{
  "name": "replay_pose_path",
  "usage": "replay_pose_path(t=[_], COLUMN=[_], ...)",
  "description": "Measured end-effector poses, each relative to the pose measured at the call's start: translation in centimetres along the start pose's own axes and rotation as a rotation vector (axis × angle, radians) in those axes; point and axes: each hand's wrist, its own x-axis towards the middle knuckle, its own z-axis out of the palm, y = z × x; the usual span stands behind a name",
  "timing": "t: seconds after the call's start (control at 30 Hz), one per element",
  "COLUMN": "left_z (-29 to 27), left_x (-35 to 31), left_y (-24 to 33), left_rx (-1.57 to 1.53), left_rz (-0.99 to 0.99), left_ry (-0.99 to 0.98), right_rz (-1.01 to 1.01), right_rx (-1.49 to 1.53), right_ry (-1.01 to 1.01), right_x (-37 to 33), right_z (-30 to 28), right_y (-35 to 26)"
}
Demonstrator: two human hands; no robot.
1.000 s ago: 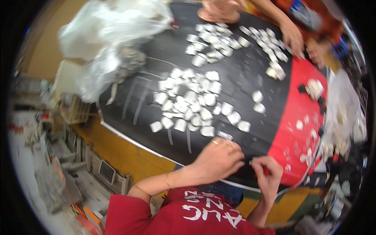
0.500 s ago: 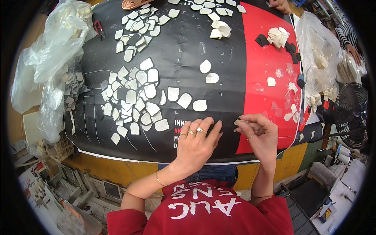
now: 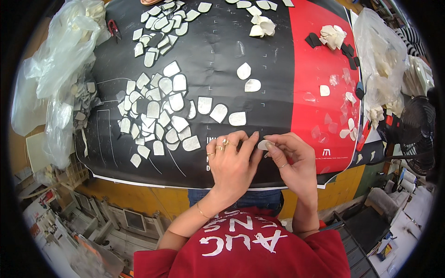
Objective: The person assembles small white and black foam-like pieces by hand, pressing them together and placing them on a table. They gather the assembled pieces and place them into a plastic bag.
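At the near edge of the surface (image 3: 259,69), both hands meet: right hand (image 3: 294,160) pinches a small pale petal piece (image 3: 263,145), left hand (image 3: 232,160) fingertips close alongside it.

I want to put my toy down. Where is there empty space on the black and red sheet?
Bare black lies between the loose petal pieces and the red panel. Bare black also lies left of the left hand. The white cut-out cluster is crowded. The plastic bags crowd the right edge.
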Motion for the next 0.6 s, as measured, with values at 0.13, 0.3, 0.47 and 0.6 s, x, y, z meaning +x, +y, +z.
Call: replay_pose_path(t=[0.13,0.3,0.47,0.6], left_z=[-0.2,-1.2,-0.9,-1.0], left_x=[-0.3,-1.5,-1.9,-1.7], left_y=[0.2,-1.0,-1.5,-1.6], left_rx=[-0.029,0.01,0.06,0.087], left_rz=[-0.034,0.07,0.142,0.168], left_ry=[0.065,0.021,-0.008,-0.035], right_rz=[0.027,0.009,-0.018,-0.037], right_rx=[0.072,0.04,-0.193,-0.242], right_ry=[0.07,0.04,-0.064,-0.049], right_x=[-0.1,0.7,1.8,2.2], right_z=[-0.1,-0.5,-0.5,-0.3], right_y=[-0.3,-0.6,-1.0,-1.0])
